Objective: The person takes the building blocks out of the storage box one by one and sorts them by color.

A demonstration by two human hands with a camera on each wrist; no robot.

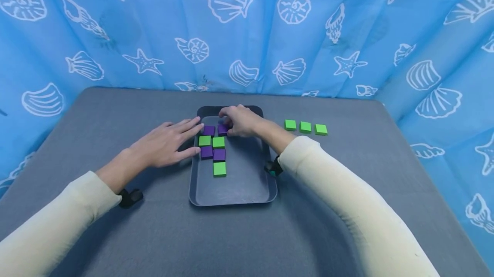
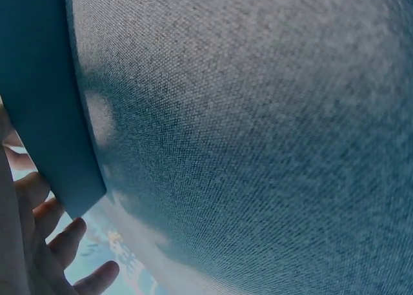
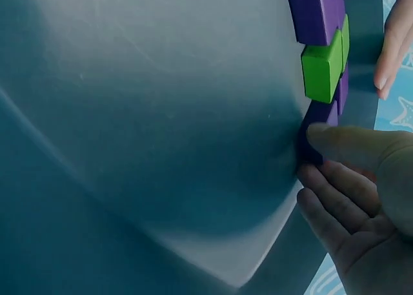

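Note:
A dark grey tray [image 1: 247, 182] holds purple and green square blocks set in rows along its left side. My right hand [image 1: 243, 121] reaches over the tray's far part and pinches a purple block [image 1: 222, 130]; in the right wrist view the thumb lies against that block [image 3: 316, 143], beside a green block [image 3: 321, 72]. My left hand [image 1: 164, 142] lies at the tray's left edge with straight fingers, their tips by a purple block [image 1: 206, 152] and a green block [image 1: 205, 140]. From the left wrist, the fingers show beside the tray's outer wall [image 2: 48, 101].
Three green blocks [image 1: 305, 127] lie in a row on the grey table [image 1: 347, 161], right of the tray. Behind the table hangs a blue curtain [image 1: 262, 32] with white shell prints. Each wrist wears a small dark device [image 1: 130, 198].

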